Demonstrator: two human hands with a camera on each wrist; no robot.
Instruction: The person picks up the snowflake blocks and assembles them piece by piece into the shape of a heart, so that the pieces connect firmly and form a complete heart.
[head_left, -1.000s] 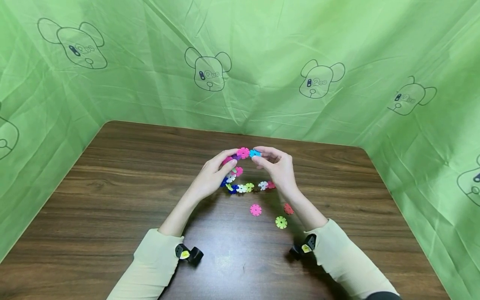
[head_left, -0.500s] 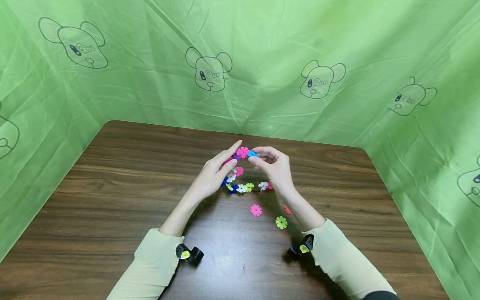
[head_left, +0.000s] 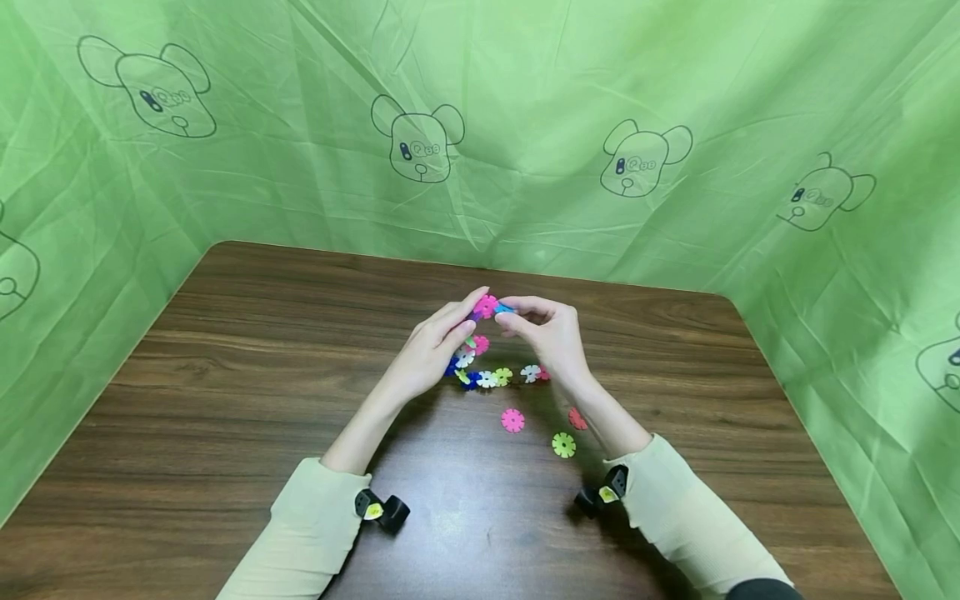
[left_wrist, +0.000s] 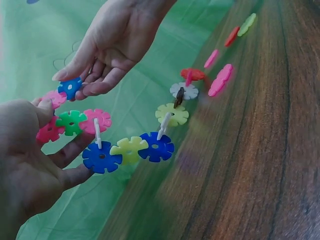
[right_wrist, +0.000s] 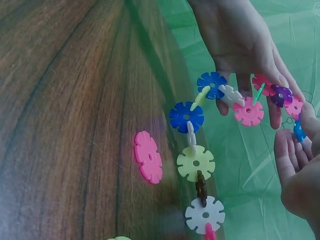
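Note:
A chain of notched plastic snowflake discs curves between my hands, each disc slotted into its neighbour. My left hand [head_left: 427, 354] holds the chain near its far end, thumb beside the purple disc [right_wrist: 281, 95] and fingers behind. Next to that purple piece is a pink disc [head_left: 486, 306]. My right hand [head_left: 551, 329] pinches a light blue disc [left_wrist: 69, 87] between thumb and fingers, at the pink disc's edge. The chain runs down past dark blue discs [left_wrist: 102, 156] and a pale yellow disc [right_wrist: 196, 163] to a white disc [right_wrist: 205, 215] near the tabletop.
Loose snowflake discs lie on the brown wooden table [head_left: 225, 400]: a pink one [head_left: 513, 421], a yellow-green one [head_left: 564, 445] and a red one [head_left: 577, 418] by the right forearm. A green cloth [head_left: 525, 225] with printed bear heads hangs around the table's back and sides.
My right hand has shifted slightly left, and the light blue disc has turned more edge-on against the pink disc. My left forefinger has stretched forward along the pink disc.

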